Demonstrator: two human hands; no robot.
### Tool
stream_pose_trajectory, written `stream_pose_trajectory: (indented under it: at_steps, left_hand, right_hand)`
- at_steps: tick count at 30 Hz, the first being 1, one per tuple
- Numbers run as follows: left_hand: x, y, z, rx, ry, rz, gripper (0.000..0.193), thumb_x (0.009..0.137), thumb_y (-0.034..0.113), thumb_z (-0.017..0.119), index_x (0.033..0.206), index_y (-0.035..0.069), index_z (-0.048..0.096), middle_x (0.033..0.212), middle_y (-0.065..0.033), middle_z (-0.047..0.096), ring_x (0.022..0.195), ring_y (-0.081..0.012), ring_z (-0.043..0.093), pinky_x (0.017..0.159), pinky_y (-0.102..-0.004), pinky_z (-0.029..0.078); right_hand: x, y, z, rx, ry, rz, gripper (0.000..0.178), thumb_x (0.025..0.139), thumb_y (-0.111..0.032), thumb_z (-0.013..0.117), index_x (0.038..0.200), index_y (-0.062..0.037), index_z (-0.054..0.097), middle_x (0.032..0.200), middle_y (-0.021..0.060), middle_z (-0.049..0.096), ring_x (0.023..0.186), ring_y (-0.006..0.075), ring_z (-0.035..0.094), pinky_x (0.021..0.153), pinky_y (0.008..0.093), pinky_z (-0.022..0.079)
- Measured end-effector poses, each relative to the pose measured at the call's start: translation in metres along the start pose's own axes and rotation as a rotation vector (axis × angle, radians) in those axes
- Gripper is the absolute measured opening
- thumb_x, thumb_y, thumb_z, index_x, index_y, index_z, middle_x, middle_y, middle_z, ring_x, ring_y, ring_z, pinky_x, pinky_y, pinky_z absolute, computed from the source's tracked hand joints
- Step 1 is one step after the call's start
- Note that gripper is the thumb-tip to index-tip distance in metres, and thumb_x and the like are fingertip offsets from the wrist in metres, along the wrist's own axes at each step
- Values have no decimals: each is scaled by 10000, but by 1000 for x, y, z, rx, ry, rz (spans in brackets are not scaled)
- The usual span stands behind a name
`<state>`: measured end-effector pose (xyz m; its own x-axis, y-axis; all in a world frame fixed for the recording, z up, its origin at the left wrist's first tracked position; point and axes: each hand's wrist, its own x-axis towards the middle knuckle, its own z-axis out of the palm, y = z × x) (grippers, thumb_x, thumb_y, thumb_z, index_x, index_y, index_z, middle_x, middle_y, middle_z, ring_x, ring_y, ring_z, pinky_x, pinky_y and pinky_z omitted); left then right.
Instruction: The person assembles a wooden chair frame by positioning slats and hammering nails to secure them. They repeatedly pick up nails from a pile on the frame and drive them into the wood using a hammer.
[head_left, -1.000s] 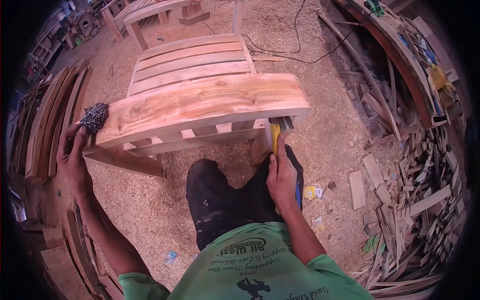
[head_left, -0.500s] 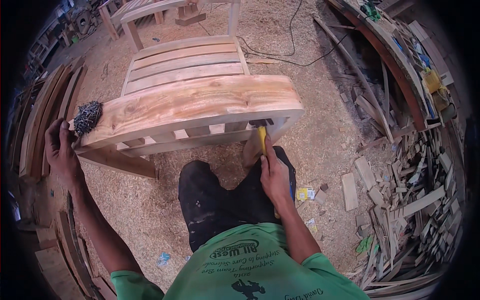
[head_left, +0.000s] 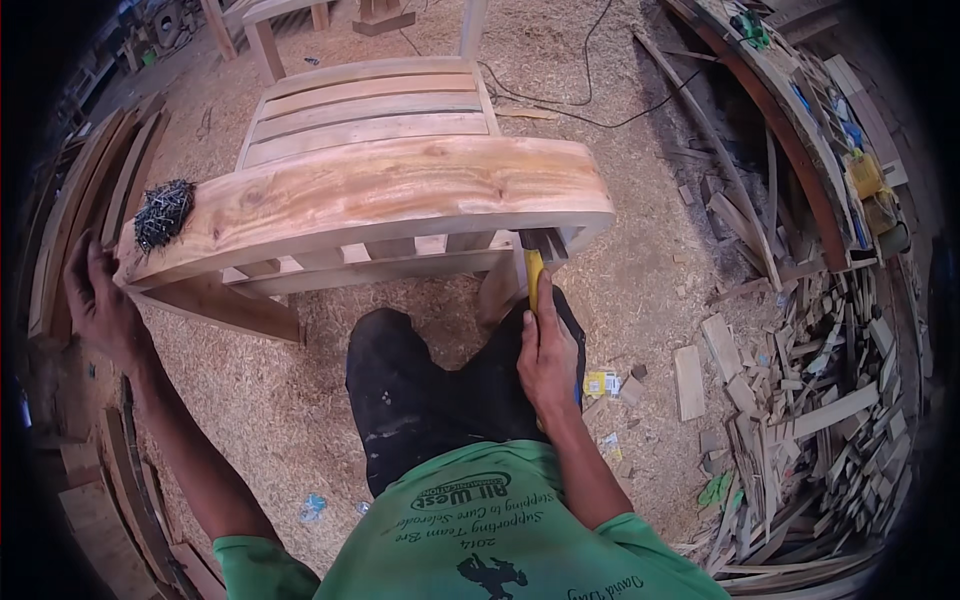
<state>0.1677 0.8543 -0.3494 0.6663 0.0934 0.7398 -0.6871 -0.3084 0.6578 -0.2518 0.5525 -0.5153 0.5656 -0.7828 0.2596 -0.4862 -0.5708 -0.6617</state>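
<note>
Left hand (head_left: 105, 305), fingers loosely parted, now slightly farther from the nail pile (head_left: 163, 214) atop the armrest (head_left: 400, 195); nails apparently left untouched; right hand (head_left: 550, 360) grips a yellow-handled hammer (head_left: 534, 272), head near the armrest's front edge.

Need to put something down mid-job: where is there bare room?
The wide board is bare between the nails and its right end; the slats beyond it look bare. Crowded: the board's left end, nails on it, left hand beside it; below its right end, where the right hand holds a yellow-handled tool; the scrap heap at right.
</note>
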Motion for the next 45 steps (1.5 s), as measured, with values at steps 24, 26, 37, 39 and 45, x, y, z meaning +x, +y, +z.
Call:
stream_pose_trajectory:
  at_steps: [24,26,37,39,45]
  left_hand:
    - [-378,72,235,-203,-252,-361,150,990,93,743,1123,32,772,1147,-164,603,1077,-336,620,958,-459,516]
    - [-379,71,238,-208,-246,-389,152,1002,102,741,1132,30,774,1154,-163,597,1074,-325,620,956,-447,518]
    - [-378,67,239,-172,-248,-380,155,998,110,760,1128,32,790,1139,-154,587,1047,-314,621,922,-434,520]
    - [-378,68,241,-141,-241,-367,159,992,114,765,1126,34,793,1131,-158,594,1042,-321,624,918,-440,519]
    - [-378,70,239,-98,-263,-389,179,977,138,781,1120,30,792,1121,-182,609,1047,-362,631,928,-479,517]
  right_hand:
    - [-16,-19,10,93,-97,-225,713,1066,-35,626,1723,-89,354,1072,259,708,885,451,714,774,504,591]
    - [-10,-18,14,84,-72,-264,710,1066,-40,628,1722,-93,360,1061,256,704,870,446,711,758,509,589]
    - [-11,-10,26,110,-170,-213,638,1105,-66,604,1706,-68,388,1246,288,733,1069,483,744,903,484,602]
    - [-5,-11,32,84,-209,-189,635,1106,-69,594,1708,-88,392,1216,285,734,1053,475,747,898,480,603]
    - [2,-23,37,133,-99,-261,664,1094,-59,584,1721,-112,370,1261,338,711,1096,524,728,891,504,595]
